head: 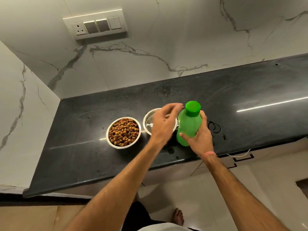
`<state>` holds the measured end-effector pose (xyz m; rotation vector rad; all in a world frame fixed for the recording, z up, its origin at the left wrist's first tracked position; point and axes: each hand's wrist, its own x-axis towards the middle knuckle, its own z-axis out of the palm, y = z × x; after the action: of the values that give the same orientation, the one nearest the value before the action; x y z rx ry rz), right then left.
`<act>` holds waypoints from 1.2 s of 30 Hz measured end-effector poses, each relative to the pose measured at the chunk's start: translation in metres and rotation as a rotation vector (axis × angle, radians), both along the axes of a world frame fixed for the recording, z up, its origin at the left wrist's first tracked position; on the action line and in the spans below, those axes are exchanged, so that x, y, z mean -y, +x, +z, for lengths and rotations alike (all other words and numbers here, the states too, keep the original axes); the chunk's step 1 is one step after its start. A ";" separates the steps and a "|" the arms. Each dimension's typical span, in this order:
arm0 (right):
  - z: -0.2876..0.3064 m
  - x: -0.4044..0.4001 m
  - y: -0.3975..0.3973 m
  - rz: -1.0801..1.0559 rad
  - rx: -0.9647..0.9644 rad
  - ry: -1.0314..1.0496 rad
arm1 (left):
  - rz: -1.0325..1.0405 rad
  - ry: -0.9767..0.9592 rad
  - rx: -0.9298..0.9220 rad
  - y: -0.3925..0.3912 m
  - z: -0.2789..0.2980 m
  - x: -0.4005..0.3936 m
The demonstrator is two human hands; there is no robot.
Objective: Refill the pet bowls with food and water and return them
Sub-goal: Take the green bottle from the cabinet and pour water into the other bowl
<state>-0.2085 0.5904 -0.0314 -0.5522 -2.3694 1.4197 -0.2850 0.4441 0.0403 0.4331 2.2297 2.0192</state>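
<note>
A steel bowl full of brown kibble (123, 132) stands on the black counter (80, 130). Just to its right is a second steel bowl (148, 121), partly hidden by my left hand (164, 124), which hovers above it with fingers spread and nothing in them. My right hand (200, 139) grips the body of a green plastic bottle (189, 125) that stands upright right of the second bowl. The bottle's green cap (193, 108) is on. My left fingertips are close to the cap without touching it.
Marble-patterned walls meet in a corner at the counter's left. A switch panel with a socket (95, 25) sits on the back wall. Water drops and a thin dark loop (214, 126) lie on the counter right of the bottle. My bare foot (178, 215) is on the tiled floor.
</note>
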 end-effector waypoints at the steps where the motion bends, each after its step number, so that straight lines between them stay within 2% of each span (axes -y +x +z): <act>1: 0.000 0.001 0.000 -0.004 -0.002 -0.017 | -0.064 -0.047 -0.032 0.011 0.002 -0.012; 6: 0.003 -0.004 0.001 0.055 -0.064 -0.025 | -0.110 -0.440 -0.179 0.013 0.007 -0.054; 11: 0.001 -0.013 0.000 0.089 -0.027 -0.010 | -0.170 -0.566 -0.298 -0.012 0.016 -0.058; 15: -0.003 -0.019 -0.004 0.116 -0.010 -0.011 | -0.293 -0.698 -0.268 -0.032 0.019 -0.047; 16: -0.004 -0.019 -0.004 0.113 -0.008 -0.013 | -0.324 -0.654 -0.219 -0.036 0.020 -0.039; 19: -0.006 -0.018 -0.001 0.106 -0.009 -0.022 | -0.353 -0.322 -0.007 -0.042 0.017 -0.011; 22: -0.004 -0.017 0.000 0.108 -0.027 -0.012 | -0.267 -0.116 0.144 -0.037 0.010 0.005; 25: -0.002 -0.015 0.000 0.114 -0.048 -0.004 | -0.090 -0.013 0.133 -0.021 -0.001 0.001; 27: -0.002 -0.012 0.002 0.096 -0.049 -0.004 | 0.008 -0.037 0.030 -0.002 -0.006 -0.008; 29: -0.003 -0.011 0.002 0.084 -0.048 -0.041 | 0.000 -0.073 -0.004 0.020 -0.004 -0.020; 32: -0.003 -0.008 -0.001 0.106 -0.090 -0.110 | -0.039 -0.250 -0.029 0.037 -0.001 -0.041; 34: -0.001 -0.005 -0.003 0.095 -0.089 -0.108 | 0.031 -0.409 -0.107 0.035 0.000 -0.055; 36: -0.001 -0.005 -0.002 0.070 -0.059 -0.098 | 0.130 -0.417 -0.148 0.029 0.000 -0.065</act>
<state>-0.2110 0.5950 -0.0326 -0.4503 -2.3040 1.5671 -0.2557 0.5091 0.0398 0.4112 2.7429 1.5478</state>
